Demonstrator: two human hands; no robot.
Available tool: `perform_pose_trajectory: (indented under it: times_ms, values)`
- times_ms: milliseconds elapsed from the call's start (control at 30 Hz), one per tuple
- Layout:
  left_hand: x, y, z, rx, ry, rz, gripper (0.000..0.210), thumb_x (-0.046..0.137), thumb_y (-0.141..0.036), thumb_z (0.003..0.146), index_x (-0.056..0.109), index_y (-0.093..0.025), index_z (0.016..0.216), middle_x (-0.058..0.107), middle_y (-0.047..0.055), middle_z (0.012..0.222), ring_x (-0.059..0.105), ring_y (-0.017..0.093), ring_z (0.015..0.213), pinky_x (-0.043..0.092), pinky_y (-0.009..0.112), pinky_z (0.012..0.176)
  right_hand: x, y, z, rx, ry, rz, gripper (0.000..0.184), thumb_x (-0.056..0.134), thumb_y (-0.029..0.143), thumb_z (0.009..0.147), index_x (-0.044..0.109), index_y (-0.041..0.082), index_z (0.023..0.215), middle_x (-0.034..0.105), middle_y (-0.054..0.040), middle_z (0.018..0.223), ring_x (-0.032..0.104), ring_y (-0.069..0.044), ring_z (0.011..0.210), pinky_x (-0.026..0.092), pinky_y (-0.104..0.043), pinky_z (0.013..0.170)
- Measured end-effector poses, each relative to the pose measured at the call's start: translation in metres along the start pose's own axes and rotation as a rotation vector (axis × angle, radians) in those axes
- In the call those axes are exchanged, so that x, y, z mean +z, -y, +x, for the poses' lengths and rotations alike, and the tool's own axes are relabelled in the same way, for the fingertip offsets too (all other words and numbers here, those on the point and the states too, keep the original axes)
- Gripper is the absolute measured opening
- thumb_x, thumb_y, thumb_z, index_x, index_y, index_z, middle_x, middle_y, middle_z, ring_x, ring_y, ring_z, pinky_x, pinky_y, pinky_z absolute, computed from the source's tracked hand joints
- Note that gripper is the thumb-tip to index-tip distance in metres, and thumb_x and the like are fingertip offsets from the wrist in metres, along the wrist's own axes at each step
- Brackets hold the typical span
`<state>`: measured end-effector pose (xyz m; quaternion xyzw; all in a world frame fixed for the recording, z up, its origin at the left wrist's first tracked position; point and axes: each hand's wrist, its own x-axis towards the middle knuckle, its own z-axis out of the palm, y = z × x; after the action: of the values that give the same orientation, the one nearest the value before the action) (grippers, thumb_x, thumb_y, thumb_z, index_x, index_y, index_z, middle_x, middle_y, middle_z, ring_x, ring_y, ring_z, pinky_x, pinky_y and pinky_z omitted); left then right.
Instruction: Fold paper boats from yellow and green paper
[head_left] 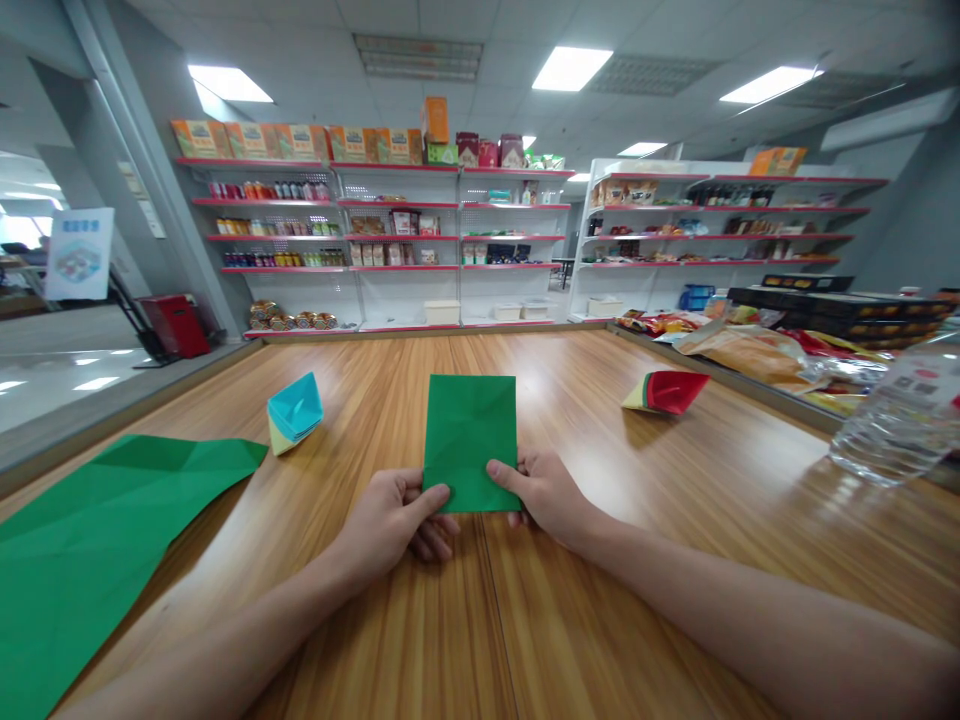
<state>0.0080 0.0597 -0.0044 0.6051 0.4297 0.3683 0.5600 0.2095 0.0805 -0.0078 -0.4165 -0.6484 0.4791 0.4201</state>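
Between my two hands is a folded sheet of green paper (471, 435), roughly rectangular and taller than wide, with its face toward me. My left hand (405, 512) pinches its lower left corner, thumb in front and fingers behind. On the lower right edge, my right hand (546, 490) grips it the same way, its thumb lying on the front and most fingers hidden behind. Faint creases show on the paper. It is held above the wooden table (480, 620).
A large creased green sheet (97, 530) lies at the left. A blue and yellow folded paper piece (295, 412) and a red, green and yellow one (666, 391) stand farther back. At right are a clear plastic bottle (892, 420) and snack packs (750, 355). Stocked shelves (397, 205) stand behind.
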Motion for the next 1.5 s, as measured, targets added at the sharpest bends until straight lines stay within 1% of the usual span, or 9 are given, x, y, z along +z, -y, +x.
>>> perform_pose_trajectory:
  times_ms: [233, 400, 733, 867, 933, 1067, 1300, 1367, 1500]
  values:
    - [0.003, -0.003, -0.002, 0.031, -0.047, -0.021, 0.038, 0.051, -0.048, 0.083, 0.055, -0.012, 0.070, 0.067, 0.009, 0.054, 0.063, 0.018, 0.045, 0.046, 0.022, 0.041, 0.000, -0.003, 0.000, 0.015, 0.062, -0.033, 0.042, 0.054, 0.055, 0.078, 0.054, 0.013, 0.075, 0.053, 0.0023, 0.046, 0.051, -0.009, 0.032, 0.032, -0.015, 0.026]
    - [0.003, -0.002, -0.002, -0.009, -0.091, 0.068, 0.048, 0.050, -0.055, 0.081, 0.052, -0.014, 0.056, 0.057, 0.004, 0.037, 0.045, 0.010, 0.027, 0.033, 0.017, 0.029, 0.000, -0.002, -0.001, 0.029, 0.122, -0.062, 0.042, 0.054, 0.054, 0.078, 0.056, 0.012, 0.080, 0.055, 0.0015, 0.048, 0.052, -0.010, 0.033, 0.033, -0.015, 0.026]
    - [0.000, 0.001, -0.005, 0.030, -0.141, 0.148, 0.062, 0.049, -0.058, 0.079, 0.038, -0.016, 0.035, 0.036, -0.002, 0.026, 0.032, 0.004, 0.023, 0.016, 0.016, 0.028, -0.002, 0.000, -0.003, 0.058, 0.210, -0.050, 0.040, 0.056, 0.052, 0.078, 0.055, 0.012, 0.076, 0.051, 0.0031, 0.043, 0.050, -0.009, 0.031, 0.032, -0.013, 0.024]
    - [0.002, 0.000, -0.007, 0.025, -0.178, -0.036, 0.045, 0.055, -0.058, 0.076, 0.053, -0.016, 0.059, 0.046, -0.004, 0.039, 0.037, 0.006, 0.028, 0.024, 0.016, 0.025, -0.003, 0.007, -0.007, 0.102, 0.432, -0.039, 0.042, 0.060, 0.052, 0.075, 0.054, 0.012, 0.065, 0.052, 0.0020, 0.045, 0.049, -0.007, 0.031, 0.032, -0.012, 0.024]
    - [0.002, 0.000, -0.007, 0.028, -0.197, -0.117, 0.040, 0.057, -0.056, 0.075, 0.053, -0.017, 0.069, 0.046, -0.006, 0.043, 0.040, 0.007, 0.030, 0.027, 0.015, 0.025, -0.004, 0.010, -0.009, 0.102, 0.496, -0.032, 0.043, 0.062, 0.053, 0.073, 0.054, 0.012, 0.062, 0.053, 0.0016, 0.046, 0.048, -0.007, 0.031, 0.033, -0.012, 0.025]
    - [0.002, -0.001, -0.009, 0.035, -0.131, -0.160, 0.041, 0.055, -0.056, 0.077, 0.049, -0.017, 0.066, 0.045, -0.005, 0.041, 0.040, 0.007, 0.030, 0.030, 0.015, 0.025, -0.005, 0.008, -0.010, 0.133, 0.501, 0.001, 0.043, 0.063, 0.052, 0.073, 0.059, 0.010, 0.067, 0.057, -0.0004, 0.052, 0.046, -0.006, 0.032, 0.035, -0.015, 0.027]
    - [0.003, -0.001, -0.014, 0.022, 0.053, -0.158, 0.043, 0.053, -0.056, 0.079, 0.053, -0.015, 0.067, 0.051, -0.002, 0.043, 0.042, 0.008, 0.030, 0.032, 0.016, 0.027, -0.005, 0.002, -0.010, 0.058, 0.458, 0.126, 0.043, 0.062, 0.049, 0.076, 0.068, 0.007, 0.082, 0.068, -0.0089, 0.078, 0.062, -0.013, 0.063, 0.049, -0.022, 0.056]
    - [0.001, 0.000, -0.010, 0.052, 0.015, -0.229, 0.040, 0.053, -0.053, 0.080, 0.056, -0.015, 0.070, 0.055, -0.001, 0.046, 0.046, 0.010, 0.034, 0.036, 0.018, 0.032, -0.004, 0.002, -0.011, 0.069, 0.428, 0.094, 0.043, 0.061, 0.050, 0.077, 0.068, 0.008, 0.076, 0.067, -0.0070, 0.068, 0.059, -0.012, 0.055, 0.047, -0.021, 0.050]
    - [-0.006, 0.007, 0.003, 0.129, -0.252, -0.302, 0.036, 0.057, -0.047, 0.080, 0.060, -0.013, 0.068, 0.059, 0.001, 0.053, 0.051, 0.011, 0.043, 0.039, 0.020, 0.041, -0.003, 0.003, -0.010, 0.062, 0.396, 0.105, 0.042, 0.062, 0.049, 0.076, 0.067, 0.008, 0.074, 0.066, -0.0061, 0.065, 0.058, -0.011, 0.052, 0.045, -0.020, 0.048]
